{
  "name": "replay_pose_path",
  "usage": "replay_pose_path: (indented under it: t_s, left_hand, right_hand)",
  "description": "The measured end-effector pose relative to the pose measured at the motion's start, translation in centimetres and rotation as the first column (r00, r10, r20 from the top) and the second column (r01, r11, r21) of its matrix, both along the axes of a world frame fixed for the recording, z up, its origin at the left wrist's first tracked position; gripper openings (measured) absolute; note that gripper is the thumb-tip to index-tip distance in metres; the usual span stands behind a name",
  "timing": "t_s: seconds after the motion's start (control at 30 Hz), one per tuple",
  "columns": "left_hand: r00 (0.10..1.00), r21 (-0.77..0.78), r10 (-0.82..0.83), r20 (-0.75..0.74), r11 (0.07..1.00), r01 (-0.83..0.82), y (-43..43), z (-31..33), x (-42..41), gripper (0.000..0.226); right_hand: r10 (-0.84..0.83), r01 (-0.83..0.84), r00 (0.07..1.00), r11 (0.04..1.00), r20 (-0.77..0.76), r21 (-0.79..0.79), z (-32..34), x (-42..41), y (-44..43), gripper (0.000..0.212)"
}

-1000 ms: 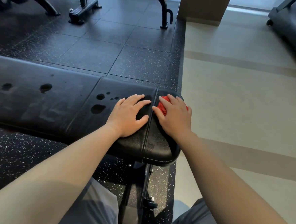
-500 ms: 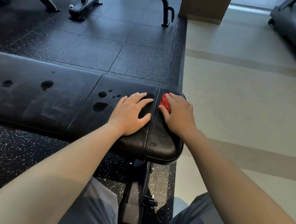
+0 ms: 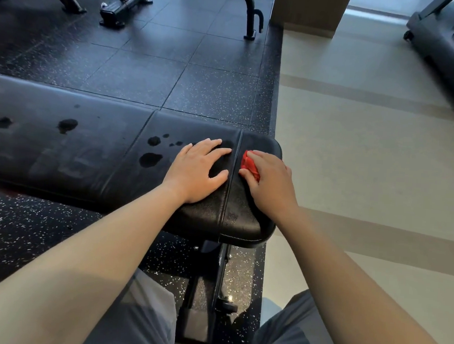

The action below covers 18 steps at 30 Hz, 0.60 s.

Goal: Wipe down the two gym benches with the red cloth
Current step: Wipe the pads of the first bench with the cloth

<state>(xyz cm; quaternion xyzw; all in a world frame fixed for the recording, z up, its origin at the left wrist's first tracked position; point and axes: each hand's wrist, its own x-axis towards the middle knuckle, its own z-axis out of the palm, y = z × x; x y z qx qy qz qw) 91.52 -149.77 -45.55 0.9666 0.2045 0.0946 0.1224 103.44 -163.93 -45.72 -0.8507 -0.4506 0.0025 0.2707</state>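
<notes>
Red cloth [image 3: 249, 165] bunched under the right hand [image 3: 272, 183] at the end of a black gym bench [image 3: 87, 156].
Speckled black rubber tiles [image 3: 152, 67] lie under the bench and meet a pale striped floor [image 3: 356, 154] on the right, with a treadmill [image 3: 449, 50] beyond. The cloth sits crumpled on the small end pad, the right grip closed over it. The left hand [image 3: 197, 172] lies flat, grip wide, just across the seam. Dark wet spots [image 3: 150, 159] dot the padding to its left.

red cloth [image 3: 250, 165] mostly under right hand [image 3: 272, 181]
</notes>
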Motion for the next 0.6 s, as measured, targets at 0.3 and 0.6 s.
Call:
replay_pose_path:
  t_s: [0.3, 0.6]
  left_hand:
    - [1.0, -0.013, 0.004, 0.007, 1.0, -0.004, -0.2, 0.2, 0.0, 0.053]
    - [0.986, 0.008, -0.035, -0.165, 0.999, 0.037, 1.8, 2.0, 0.5, 0.056]
  right_hand:
    - [-0.064, 0.065, 0.998, 0.998, -0.023, 0.023, 0.2, 0.4, 1.0, 0.04]
    - [0.001, 0.0, 1.0, 0.992, -0.006, 0.127, -0.7, -1.4, -1.8, 0.038]
